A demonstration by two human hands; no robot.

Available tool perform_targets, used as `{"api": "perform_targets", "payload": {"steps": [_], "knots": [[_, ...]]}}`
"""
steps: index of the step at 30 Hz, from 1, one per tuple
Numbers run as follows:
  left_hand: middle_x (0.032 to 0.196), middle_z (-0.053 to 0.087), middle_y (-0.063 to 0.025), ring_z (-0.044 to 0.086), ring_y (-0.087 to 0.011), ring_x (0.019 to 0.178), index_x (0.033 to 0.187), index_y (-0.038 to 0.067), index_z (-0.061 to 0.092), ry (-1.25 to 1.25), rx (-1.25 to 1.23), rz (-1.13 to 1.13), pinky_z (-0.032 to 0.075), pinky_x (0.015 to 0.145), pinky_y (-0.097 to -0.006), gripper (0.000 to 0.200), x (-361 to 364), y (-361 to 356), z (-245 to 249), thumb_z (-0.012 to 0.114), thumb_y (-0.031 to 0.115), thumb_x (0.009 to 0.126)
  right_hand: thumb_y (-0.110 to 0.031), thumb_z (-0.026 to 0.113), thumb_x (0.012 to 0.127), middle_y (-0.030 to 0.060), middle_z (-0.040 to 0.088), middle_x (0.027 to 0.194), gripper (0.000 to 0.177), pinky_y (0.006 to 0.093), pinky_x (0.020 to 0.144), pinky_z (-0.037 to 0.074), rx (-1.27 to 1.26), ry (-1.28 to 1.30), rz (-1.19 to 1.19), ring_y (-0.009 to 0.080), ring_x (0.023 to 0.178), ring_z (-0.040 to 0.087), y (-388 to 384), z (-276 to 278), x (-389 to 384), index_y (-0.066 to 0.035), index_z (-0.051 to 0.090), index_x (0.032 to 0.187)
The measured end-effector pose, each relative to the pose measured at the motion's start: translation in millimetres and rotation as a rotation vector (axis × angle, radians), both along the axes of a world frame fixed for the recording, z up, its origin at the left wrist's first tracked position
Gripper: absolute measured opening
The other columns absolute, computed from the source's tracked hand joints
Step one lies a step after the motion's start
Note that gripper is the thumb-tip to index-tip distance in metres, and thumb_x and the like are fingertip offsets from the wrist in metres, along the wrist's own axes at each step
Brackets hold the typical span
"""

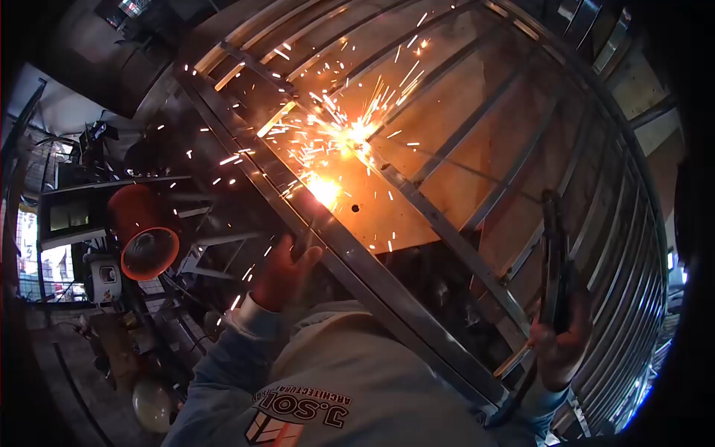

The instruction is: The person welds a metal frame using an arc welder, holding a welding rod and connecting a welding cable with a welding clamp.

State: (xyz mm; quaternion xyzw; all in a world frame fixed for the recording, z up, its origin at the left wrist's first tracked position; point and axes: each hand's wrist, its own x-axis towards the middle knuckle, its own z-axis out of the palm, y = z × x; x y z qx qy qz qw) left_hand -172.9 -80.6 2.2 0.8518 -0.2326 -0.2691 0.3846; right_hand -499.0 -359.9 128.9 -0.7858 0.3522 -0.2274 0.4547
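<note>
My right hand (564,339) is closed around the handle of a welding electrode holder (552,257). A thin electrode rod (469,173) runs from its jaws up and left toward the glare over a metal frame (365,270). Sparks (357,134) spray from there, and a second bright glow (324,190) sits lower, along the frame's edge bar. Below that glow, my left hand (284,274) is beside the same bar with its thumb apart from the fingers and nothing visible in it. Glare hides the spot where the rod ends.
Parallel metal bars (477,112) of the grille spread across the upper right, over a brownish sheet (402,216). To the left are an orange-red cylinder with an open end (149,249), a white machine (104,276) and a pale round object (153,406). Sparks scatter widely.
</note>
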Motion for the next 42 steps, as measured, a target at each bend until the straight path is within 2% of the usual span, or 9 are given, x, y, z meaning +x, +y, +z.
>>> {"api": "perform_targets", "payload": {"steps": [2,5,6,10,13,15,20,39,42], "knots": [[0.114,0.064,-0.0118,0.063,-0.0203,0.101,0.145,0.0,0.039,0.107,-0.128,0.035,0.051,0.09,-0.0362,0.065,0,-5,3,0.07,0.028,0.095,-0.062,0.08,0.076,0.0208,0.065,0.121,0.101,0.0372,0.094,0.052,-0.192,-0.012,0.036,0.0285,0.112,0.065,10,-8,2,0.007,0.049,0.142],[0.11,0.063,-0.0088,0.063,-0.0167,0.092,0.142,0.0,0.041,0.12,0.061,-0.025,0.053,0.081,-0.0353,0.06,8,-1,1,0.069,0.024,0.095,-0.053,0.087,0.073,0.0188,0.069,0.104,0.095,0.0343,0.08,0.056,-0.371,-0.086,0.149,0.0268,0.092,0.072,13,-9,16,0.004,0.052,0.141],[0.093,0.065,-0.0122,0.063,-0.0158,0.083,0.125,-0.001,0.052,0.178,-0.304,0.052,0.052,0.071,-0.0367,0.045,-1,-6,-1,0.07,0.027,0.095,-0.051,0.088,0.072,0.0192,0.069,0.104,0.095,0.0343,0.08,0.056,-0.365,-0.076,0.172,0.0263,0.091,0.072,13,-9,16,0.003,0.052,0.142],[0.08,0.06,-0.0197,0.057,-0.0351,0.073,0.093,-0.002,0.061,-0.095,0.046,-0.016,0.044,0.066,-0.0443,0.06,-4,-6,25,0.065,0.059,0.093,-0.049,0.089,0.072,0.0181,0.069,0.102,0.097,0.0331,0.072,0.056,-0.394,-0.059,0.229,0.0222,0.083,0.071,10,-9,18,0.0,0.05,0.145],[0.084,0.064,-0.0158,0.061,-0.0309,0.075,0.099,-0.001,0.061,-0.139,-0.001,-0.063,0.048,0.068,-0.0413,0.056,-3,-7,25,0.065,0.054,0.095,-0.05,0.088,0.074,0.017,0.069,0.104,0.097,0.0335,0.072,0.057,-0.292,-0.224,0.276,0.0219,0.084,0.071,2,-17,22,0.0,0.048,0.147],[0.098,0.069,-0.0079,0.064,-0.0149,0.086,0.122,-0.001,0.058,0.144,0.008,0.057,0.054,0.077,-0.0326,0.043,0,-1,9,0.067,0.033,0.097,-0.051,0.086,0.076,0.0179,0.069,0.112,0.098,0.0346,0.08,0.057,-0.097,-0.089,0.13,0.0221,0.095,0.071,12,-9,8,0.003,0.046,0.147],[0.102,0.066,-0.0086,0.063,-0.0124,0.085,0.14,-0.003,0.046,0.153,-0.16,0.016,0.054,0.076,-0.0307,0.052,-2,-11,12,0.064,0.019,0.096,-0.055,0.085,0.075,0.0208,0.067,0.122,0.099,0.0363,0.093,0.054,-0.148,-0.174,0.083,0.0233,0.106,0.069,-9,-15,16,0.003,0.046,0.146],[0.104,0.066,-0.0079,0.061,-0.0139,0.087,0.136,-0.003,0.049,0.179,-0.04,-0.07,0.051,0.081,-0.0298,0.06,5,0,17,0.064,0.043,0.1,-0.063,0.082,0.072,0.0203,0.066,0.125,0.1,0.0397,0.093,0.058,-0.122,-0.137,0.052,0.0255,0.107,0.07,-26,-29,22,0.001,0.051,0.143],[0.101,0.067,-0.0079,0.064,-0.0141,0.085,0.125,-0.003,0.056,0.008,-0.014,-0.077,0.052,0.077,-0.0293,0.055,6,1,10,0.065,0.044,0.098,-0.064,0.081,0.074,0.0193,0.066,0.125,0.099,0.0389,0.093,0.058,-0.123,-0.153,0.043,0.0258,0.107,0.069,-25,-30,24,0.0,0.051,0.143]]}}
